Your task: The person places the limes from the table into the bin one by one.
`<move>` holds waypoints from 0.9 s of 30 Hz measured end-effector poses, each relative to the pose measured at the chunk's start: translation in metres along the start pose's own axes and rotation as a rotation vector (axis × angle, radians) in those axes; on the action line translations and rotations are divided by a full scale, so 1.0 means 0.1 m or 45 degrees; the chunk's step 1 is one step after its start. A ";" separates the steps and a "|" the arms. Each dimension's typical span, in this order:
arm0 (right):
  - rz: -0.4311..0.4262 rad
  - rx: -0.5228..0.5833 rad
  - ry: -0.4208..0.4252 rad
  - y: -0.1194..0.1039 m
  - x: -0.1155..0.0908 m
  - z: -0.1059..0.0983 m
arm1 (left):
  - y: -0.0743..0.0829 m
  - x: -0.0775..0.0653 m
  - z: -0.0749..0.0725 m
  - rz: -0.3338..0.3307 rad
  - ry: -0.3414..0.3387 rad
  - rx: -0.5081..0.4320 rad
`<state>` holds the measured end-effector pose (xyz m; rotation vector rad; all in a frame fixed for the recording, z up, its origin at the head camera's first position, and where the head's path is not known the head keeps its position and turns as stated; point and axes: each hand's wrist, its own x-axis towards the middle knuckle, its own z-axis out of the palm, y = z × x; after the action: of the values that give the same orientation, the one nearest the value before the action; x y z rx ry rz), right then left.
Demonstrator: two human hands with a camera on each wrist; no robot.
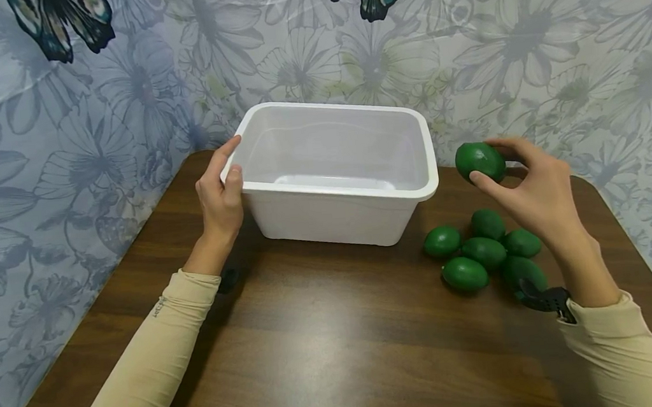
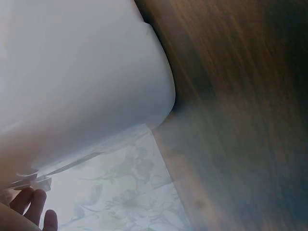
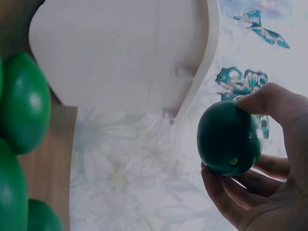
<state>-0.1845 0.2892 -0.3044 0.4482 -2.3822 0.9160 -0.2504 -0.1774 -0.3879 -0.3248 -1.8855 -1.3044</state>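
Observation:
A white rectangular plastic tub (image 1: 327, 219) stands on the table, its inside bare in the head view. My left hand (image 1: 220, 192) grips the tub's left rim, thumb on the near side of the corner; in the left wrist view its fingers (image 2: 36, 207) show below the tub's wall. Right of the tub, my right hand (image 1: 537, 187) holds a glossy dark green lime (image 1: 479, 161) up off the table between thumb and fingers. The right wrist view shows that lime (image 3: 228, 138) pinched, with a small pale stem spot. Below this hand, several more limes (image 1: 483, 253) lie in a cluster.
The brown wooden table (image 1: 313, 332) has rounded corners and meets a wall covering (image 1: 138, 84) with flowers and butterflies close behind the tub. A black strap (image 1: 546, 299) on my right wrist overlaps the nearest limes in the head view.

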 end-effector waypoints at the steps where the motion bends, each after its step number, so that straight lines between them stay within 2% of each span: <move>1: -0.004 0.010 0.003 -0.02 0.01 0.01 | 0.00 0.00 0.00 0.004 -0.001 0.002; 12: -0.080 0.117 -0.002 -0.29 0.18 0.16 | -0.03 0.01 0.01 0.019 -0.001 0.006; 27: -0.147 0.116 -0.107 -0.48 0.23 0.44 | -0.04 -0.01 -0.01 0.031 -0.016 0.015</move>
<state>-0.1963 0.2219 -0.2934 0.6647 -2.3679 0.9730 -0.2523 -0.1800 -0.3911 -0.3497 -1.8934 -1.2769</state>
